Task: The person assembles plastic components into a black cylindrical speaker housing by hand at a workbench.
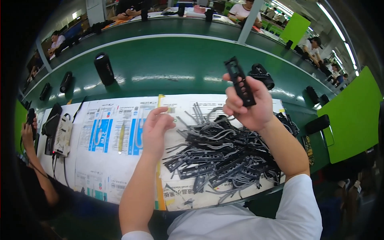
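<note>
Raised above the bench, my right hand (pixel 256 106) grips a long black plastic panel (pixel 241 82) with a row of round holes. The panel stands nearly upright, tilted a little, its lower end near my palm. Over the cardboard, beside a strip of yellow tape (pixel 160 180), hovers my left hand (pixel 155 128). Its fingers are loosely bent and apart, and I see nothing in them. Below and around my right forearm spreads a pile of similar black parts (pixel 224 156) with grey cords attached; the forearm hides some of it.
Black cylindrical speakers (pixel 105 69) stand on the green conveyor (pixel 160 60) ahead. A yellow-handled tool (pixel 121 138) lies on the cardboard (pixel 86 168). At left sits a white box with cables (pixel 63 136), near a co-worker's hand (pixel 29 134). A green panel (pixel 350 116) rises at right.
</note>
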{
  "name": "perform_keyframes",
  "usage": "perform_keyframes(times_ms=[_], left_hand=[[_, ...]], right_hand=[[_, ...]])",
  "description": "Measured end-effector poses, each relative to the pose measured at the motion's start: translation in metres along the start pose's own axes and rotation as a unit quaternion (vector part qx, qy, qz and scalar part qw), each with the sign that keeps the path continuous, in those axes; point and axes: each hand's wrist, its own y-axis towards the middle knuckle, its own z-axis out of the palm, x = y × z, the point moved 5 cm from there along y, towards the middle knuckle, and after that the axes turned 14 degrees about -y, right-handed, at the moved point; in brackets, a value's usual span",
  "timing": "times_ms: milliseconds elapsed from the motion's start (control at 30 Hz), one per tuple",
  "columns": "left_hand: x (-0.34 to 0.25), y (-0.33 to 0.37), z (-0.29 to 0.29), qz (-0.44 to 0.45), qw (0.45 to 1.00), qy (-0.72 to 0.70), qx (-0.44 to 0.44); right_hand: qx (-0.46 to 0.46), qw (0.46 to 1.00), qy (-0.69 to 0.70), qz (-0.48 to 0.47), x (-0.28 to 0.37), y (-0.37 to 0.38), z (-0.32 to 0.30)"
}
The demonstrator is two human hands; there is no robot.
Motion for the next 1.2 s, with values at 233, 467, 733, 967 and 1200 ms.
perform_keyframes(times_ms=[233,467,733,967,1200], left_hand=[[0.008,-0.002,-0.007,0.003,1.0,0.01,0.025],[-0.001,-0.002,-0.006,0.062,0.996,0.07,-0.008],[-0.05,0.04,-0.008,0.12,0.963,0.209,-0.12],[-0.142,0.133,-0.09,0.188,0.837,0.44,-0.265],[-0.165,0.215,-0.108,0.192,0.819,0.511,-0.179]], right_hand=[[-0.118,0.989,0.007,-0.086,0.031,-0.058,-0.041],[-0.243,0.945,-0.166,-0.141,0.028,-0.113,-0.059],[-0.299,0.907,-0.201,-0.218,0.028,-0.156,-0.08],[-0.298,0.901,-0.217,-0.231,0.027,-0.182,-0.115],[-0.414,0.865,-0.159,-0.236,0.026,-0.199,-0.138]])
